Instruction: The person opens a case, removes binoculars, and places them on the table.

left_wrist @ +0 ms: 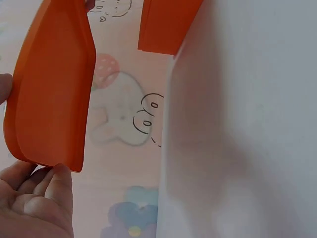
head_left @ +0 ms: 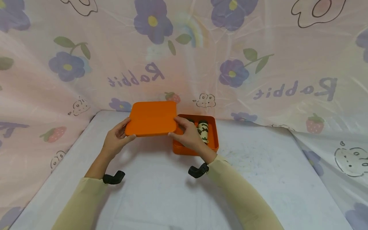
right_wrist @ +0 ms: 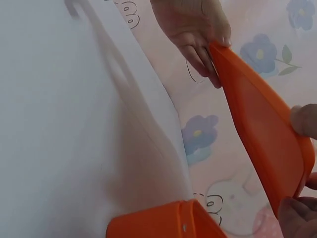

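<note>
Pinching opposite edges of the lid [head_left: 150,118] between left hand [head_left: 113,140] and right hand [head_left: 188,135], over the worktop [head_left: 152,191]; probably best pressing evenly from both sides, avoiding the box [head_left: 184,150] beyond the right hand.

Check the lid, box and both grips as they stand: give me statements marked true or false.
1. The left grip and right grip both hold the orange lid. True.
2. The lid lies flat on the white table. False: it is held above it.
3. The orange box is covered. False: its top is open.
4. A patterned cylinder is inside the box. True.
5. In the head view, the lid is right of the box. False: left.
</note>
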Action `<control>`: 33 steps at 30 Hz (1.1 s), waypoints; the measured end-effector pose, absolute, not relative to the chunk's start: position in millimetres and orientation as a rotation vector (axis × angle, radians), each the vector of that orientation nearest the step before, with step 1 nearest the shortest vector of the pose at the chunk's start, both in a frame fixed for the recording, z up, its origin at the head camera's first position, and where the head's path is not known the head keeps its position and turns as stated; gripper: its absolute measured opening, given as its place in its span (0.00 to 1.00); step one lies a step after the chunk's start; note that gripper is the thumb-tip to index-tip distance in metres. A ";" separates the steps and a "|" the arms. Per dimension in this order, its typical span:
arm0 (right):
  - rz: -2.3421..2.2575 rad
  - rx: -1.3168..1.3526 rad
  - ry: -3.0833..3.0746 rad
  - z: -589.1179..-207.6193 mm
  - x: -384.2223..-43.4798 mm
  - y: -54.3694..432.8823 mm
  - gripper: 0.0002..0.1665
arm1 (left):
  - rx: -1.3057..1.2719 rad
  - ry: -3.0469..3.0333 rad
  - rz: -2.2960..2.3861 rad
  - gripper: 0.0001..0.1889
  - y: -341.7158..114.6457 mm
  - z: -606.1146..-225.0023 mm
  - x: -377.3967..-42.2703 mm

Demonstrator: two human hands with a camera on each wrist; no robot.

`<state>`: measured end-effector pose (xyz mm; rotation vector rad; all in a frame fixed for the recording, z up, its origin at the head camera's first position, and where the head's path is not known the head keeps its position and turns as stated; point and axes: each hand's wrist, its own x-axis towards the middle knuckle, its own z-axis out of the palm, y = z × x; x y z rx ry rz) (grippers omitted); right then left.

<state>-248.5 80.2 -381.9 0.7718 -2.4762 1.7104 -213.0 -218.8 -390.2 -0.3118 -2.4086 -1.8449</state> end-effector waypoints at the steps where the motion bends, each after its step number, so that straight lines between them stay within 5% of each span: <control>1: 1.718 0.778 -2.468 -382.1 -249.1 78.5 0.41 | -0.305 -2.409 -1.845 0.39 -219.4 -390.7 -212.9; 33: 1.792 0.617 -2.511 -405.7 -228.0 36.7 0.41 | -0.137 -2.567 -1.795 0.37 -254.0 -408.3 -209.8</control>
